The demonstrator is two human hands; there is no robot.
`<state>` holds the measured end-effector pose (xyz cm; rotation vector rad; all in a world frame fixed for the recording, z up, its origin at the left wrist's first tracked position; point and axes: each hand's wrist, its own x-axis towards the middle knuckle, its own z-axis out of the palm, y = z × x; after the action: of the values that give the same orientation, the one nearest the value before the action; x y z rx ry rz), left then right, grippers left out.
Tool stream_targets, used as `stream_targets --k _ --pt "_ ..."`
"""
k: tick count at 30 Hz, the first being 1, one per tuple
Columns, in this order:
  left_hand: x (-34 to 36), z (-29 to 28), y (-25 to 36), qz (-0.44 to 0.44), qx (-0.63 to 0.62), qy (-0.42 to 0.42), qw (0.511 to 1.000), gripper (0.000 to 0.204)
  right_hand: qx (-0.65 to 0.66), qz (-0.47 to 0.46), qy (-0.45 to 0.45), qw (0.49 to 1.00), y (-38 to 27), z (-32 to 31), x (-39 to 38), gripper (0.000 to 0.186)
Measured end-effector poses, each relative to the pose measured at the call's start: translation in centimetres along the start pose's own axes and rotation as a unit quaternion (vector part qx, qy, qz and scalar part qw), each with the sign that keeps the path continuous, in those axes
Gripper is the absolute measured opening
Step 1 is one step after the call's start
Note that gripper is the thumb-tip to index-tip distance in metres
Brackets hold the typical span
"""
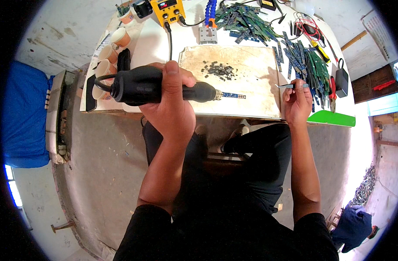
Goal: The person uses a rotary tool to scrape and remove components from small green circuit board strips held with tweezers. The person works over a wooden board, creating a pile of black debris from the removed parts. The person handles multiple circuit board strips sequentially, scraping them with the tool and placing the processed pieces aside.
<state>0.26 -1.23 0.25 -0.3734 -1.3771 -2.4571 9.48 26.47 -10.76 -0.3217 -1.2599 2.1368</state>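
Note:
My left hand [175, 100] is wrapped round a black hot air gun [138, 85], thumb on top, its metal nozzle pointing right. By the nozzle tip lies a narrow blue circuit board strip [236, 95], partly hidden by the gun. It rests on a worn, stained tan board [255, 58]. Farther back on that board is a scattered heap of small black chips [223, 71]. At the board's right edge, my right hand [298, 106] pinches a pair of tweezers [286, 86], whose tips point left, apart from the strip.
Behind the board stand a yellow soldering station [167, 11] and a grey metal block [207, 35] beside a blue flexible hose [211, 11]. Piled circuit strips [246, 24] cover the back right. Red-handled pliers [333, 91] lie far right. Several paper cups [120, 37] line the left edge.

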Motion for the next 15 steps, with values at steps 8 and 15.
stream_targets --k 8,15 --pt "0.00 0.25 0.14 0.013 0.026 -0.003 1.000 0.014 0.030 0.005 0.001 1.000 -0.15 0.13 -0.03 0.019" --pt "0.13 0.15 -0.11 0.016 0.020 -0.005 1.000 0.016 0.023 -0.004 -0.004 1.000 -0.07 0.14 -0.05 0.020"
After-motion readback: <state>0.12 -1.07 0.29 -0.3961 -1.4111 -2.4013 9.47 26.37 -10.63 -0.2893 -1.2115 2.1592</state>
